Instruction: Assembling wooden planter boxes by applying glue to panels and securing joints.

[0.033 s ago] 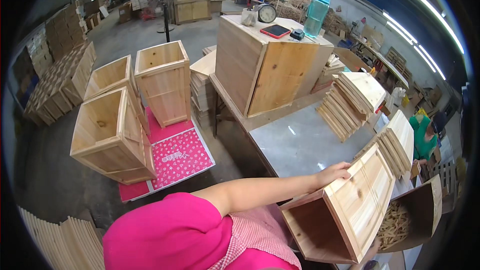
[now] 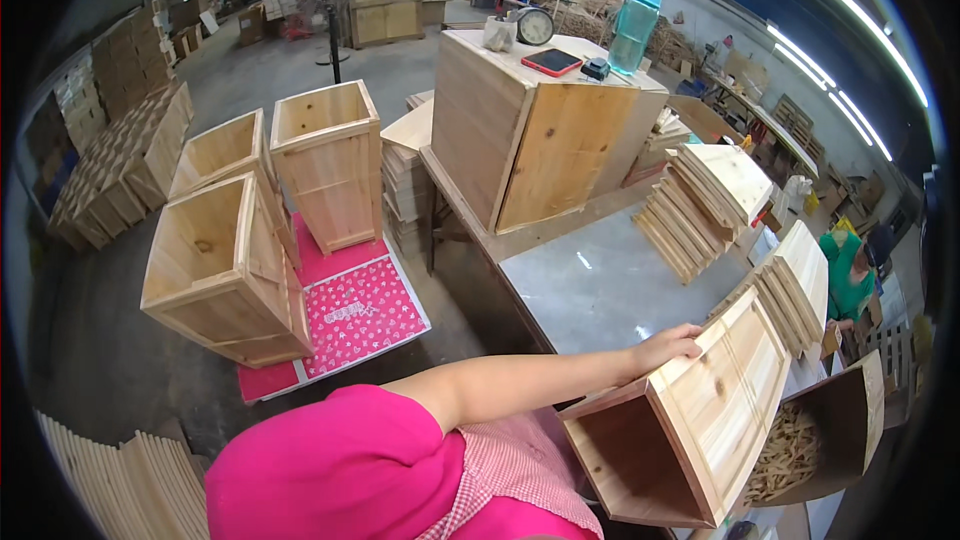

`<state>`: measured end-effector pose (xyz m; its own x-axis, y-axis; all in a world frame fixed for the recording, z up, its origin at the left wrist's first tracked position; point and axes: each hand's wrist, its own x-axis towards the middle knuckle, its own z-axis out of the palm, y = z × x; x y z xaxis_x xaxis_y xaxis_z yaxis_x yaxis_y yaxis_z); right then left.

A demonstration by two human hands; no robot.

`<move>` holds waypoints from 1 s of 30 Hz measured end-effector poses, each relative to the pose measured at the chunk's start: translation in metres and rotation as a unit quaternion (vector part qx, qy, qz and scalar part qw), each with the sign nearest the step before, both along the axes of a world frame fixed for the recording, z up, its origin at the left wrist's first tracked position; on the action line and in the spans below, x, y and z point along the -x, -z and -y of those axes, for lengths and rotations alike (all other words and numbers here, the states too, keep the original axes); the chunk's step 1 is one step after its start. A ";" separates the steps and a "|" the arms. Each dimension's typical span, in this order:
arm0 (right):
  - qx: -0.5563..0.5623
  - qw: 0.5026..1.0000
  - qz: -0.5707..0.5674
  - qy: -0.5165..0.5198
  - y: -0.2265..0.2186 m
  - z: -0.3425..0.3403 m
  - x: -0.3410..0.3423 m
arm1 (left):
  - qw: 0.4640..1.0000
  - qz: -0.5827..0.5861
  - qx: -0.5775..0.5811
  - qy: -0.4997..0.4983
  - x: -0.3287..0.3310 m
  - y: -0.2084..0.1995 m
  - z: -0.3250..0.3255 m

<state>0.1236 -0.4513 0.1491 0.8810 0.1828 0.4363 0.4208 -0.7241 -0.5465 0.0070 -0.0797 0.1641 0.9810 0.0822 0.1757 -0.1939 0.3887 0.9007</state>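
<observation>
A tapered pale wooden box (image 2: 722,390) lies tilted on its side at the table's near right, its open end facing me. My left hand (image 2: 668,348) reaches across from the left and grips the box's upper edge with curled fingers. My right hand is almost wholly hidden behind the box's lower right edge, so its fingers do not show. Just beyond the box, a stack of wooden panels (image 2: 790,290) leans on the table. An open carton (image 2: 850,420) holding many small wood pieces (image 2: 785,455) stands close to the box's right side.
Several tapered wooden boxes (image 2: 225,270) stand on a pink patterned board (image 2: 365,305) at left. A large wooden cabinet (image 2: 560,155) on the grey-topped table (image 2: 590,285) carries a bottle (image 2: 634,30), phone and clock. More panels (image 2: 690,210) are stacked behind. A person (image 2: 848,275) works at far right.
The part of my right hand that showed beside the box's lower right edge has slipped mostly out of sight. My left hand and the box have stayed in place.
</observation>
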 end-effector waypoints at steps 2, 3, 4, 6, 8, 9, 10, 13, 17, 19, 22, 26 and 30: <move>0.018 1.000 -0.012 0.019 0.010 0.003 -0.008 | 1.000 -0.007 -0.002 0.003 0.003 -0.004 0.006; 0.027 0.999 -0.017 0.029 0.016 0.006 -0.014 | 1.000 -0.013 -0.002 0.006 0.003 -0.006 0.005; 0.036 0.998 -0.022 0.040 0.022 0.014 -0.023 | 1.000 -0.013 -0.003 0.007 0.000 -0.006 0.005; 0.062 0.995 -0.038 0.072 0.042 0.054 -0.039 | 1.000 -0.002 0.001 0.024 -0.006 0.003 0.011; 0.092 0.984 -0.061 0.139 0.072 0.154 -0.039 | 0.997 0.033 -0.062 0.018 -0.022 0.019 0.014; -0.092 0.987 0.122 0.055 0.005 0.070 -0.005 | 0.992 0.060 -0.103 -0.042 -0.025 0.032 -0.005; -0.055 0.982 0.142 0.113 -0.038 0.056 0.032 | 0.991 0.068 -0.088 -0.071 -0.022 0.022 0.004; -0.148 0.959 0.240 -0.022 -0.102 -0.038 0.111 | 0.999 -0.022 0.024 0.014 0.010 -0.007 -0.006; 0.022 0.942 0.242 -0.230 -0.121 -0.150 0.181 | 0.997 -0.060 0.020 0.036 0.008 -0.004 -0.007; 0.098 0.937 0.240 -0.236 -0.115 -0.177 0.174 | 0.995 -0.066 0.054 0.043 0.000 -0.007 -0.001; 0.151 0.939 0.215 -0.223 -0.109 -0.197 0.169 | 0.996 -0.060 0.045 0.040 0.005 -0.020 0.001; 0.165 0.954 0.145 -0.206 -0.104 -0.220 0.170 | 0.984 -0.083 0.143 0.069 -0.002 -0.004 -0.015; 0.131 0.952 0.197 -0.195 -0.103 -0.218 0.170 | 0.990 0.042 -0.121 -0.067 -0.049 0.028 0.004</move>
